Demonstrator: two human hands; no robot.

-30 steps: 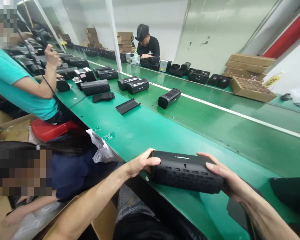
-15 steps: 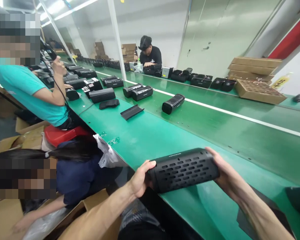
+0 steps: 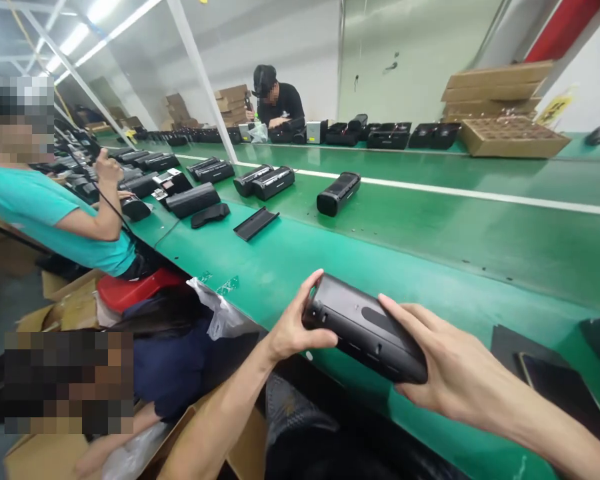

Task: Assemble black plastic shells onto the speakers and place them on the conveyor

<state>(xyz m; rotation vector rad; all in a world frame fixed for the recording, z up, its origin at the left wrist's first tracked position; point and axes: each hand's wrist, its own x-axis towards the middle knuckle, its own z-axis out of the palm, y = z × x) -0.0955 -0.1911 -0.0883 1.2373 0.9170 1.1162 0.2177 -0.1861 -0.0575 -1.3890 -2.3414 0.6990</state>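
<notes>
Between my two hands is a black speaker housing (image 3: 353, 313), held tilted above the near edge of the green bench. My left hand (image 3: 300, 323) grips its left end, thumb along the near side. Around the right end wraps my right hand (image 3: 440, 347), fingers over the top and thumb underneath. A smooth face with a dark oval strip points up toward me. Farther along the bench lie a curved black panel (image 3: 256, 224) and a similar black housing (image 3: 339, 194).
A co-worker in a teal shirt (image 3: 50, 207) sits at the left, another in navy (image 3: 170, 360) bends low beside me. Across the bench a person in black (image 3: 285, 103) works behind several housings. A phone-like slab (image 3: 563, 390) lies right. A cardboard tray (image 3: 515, 143) stands at the back.
The speaker housing has been turned in my hands: its slotted grille faced me before, and now a smooth face shows. My right hand has shifted its grip over the top.
</notes>
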